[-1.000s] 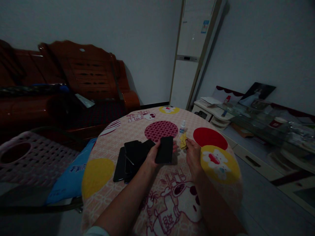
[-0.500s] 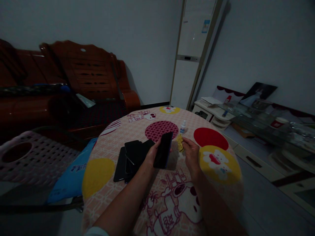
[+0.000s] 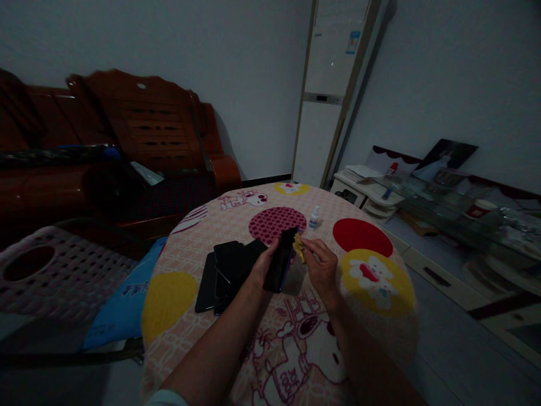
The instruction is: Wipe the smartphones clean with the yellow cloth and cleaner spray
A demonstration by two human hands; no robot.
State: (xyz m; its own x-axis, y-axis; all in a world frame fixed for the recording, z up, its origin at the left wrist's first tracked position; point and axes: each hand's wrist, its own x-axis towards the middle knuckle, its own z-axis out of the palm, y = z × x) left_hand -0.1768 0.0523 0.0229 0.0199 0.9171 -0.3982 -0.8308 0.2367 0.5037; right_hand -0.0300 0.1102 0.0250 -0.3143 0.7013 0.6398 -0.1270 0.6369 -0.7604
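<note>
My left hand (image 3: 264, 267) is wrapped round a dark smartphone (image 3: 279, 268), held tilted above the table with its black screen side up. Between the thumb and fingers of my right hand (image 3: 320, 264) is a small crumpled yellow cloth (image 3: 298, 248), up against the phone's right upper edge. Left of the phone, several dark phones or tablets (image 3: 232, 262) lie in an overlapping pile. A small white bottle (image 3: 314, 217) with a blue label stands upright just beyond my right hand.
The round table wears a patterned cloth (image 3: 173, 304). A woven chair (image 3: 84, 270) and a blue bag (image 3: 122, 299) are at its left. Behind stands a wooden sofa (image 3: 147, 124). A tall white air conditioner (image 3: 316, 135) is at the back, a glass-topped cabinet (image 3: 448, 214) at the right.
My right hand has moved left with the yellow cloth, from beside the phone up to its edge. The phone has turned slightly in my left hand. The pile and bottle have stayed put.
</note>
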